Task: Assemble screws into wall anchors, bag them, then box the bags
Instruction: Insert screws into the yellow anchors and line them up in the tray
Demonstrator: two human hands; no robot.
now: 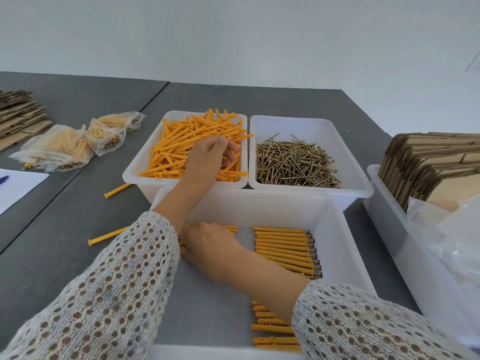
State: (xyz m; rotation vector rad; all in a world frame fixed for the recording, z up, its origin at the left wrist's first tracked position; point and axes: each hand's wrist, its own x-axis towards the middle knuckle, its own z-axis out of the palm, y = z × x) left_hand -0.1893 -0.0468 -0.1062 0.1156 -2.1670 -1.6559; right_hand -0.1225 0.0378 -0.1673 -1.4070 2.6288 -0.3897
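Note:
A white bin [145, 162] at the back holds a heap of loose orange wall anchors [179, 149]. My left hand [210, 157] reaches into it, fingers curled down around an anchor in the pile. Beside it on the right, a second white bin [345, 152] holds brass screws [293, 162]. In the near white tray [337, 229] lie rows of assembled anchors with screws [283, 248]. My right hand [207, 242] rests palm down on the left row [231, 227]; its fingertips are hidden behind my left sleeve. More assembled anchors [272, 328] lie at the tray's front.
Filled plastic bags [65, 146] lie at the back left, next to flat cardboard [18, 113]. Two stray anchors [114, 189] [106, 236] lie on the grey table. A paper sheet [18, 188] is at the left edge. A right-hand bin [389, 229] holds folded boxes [428, 162] and empty bags [452, 229].

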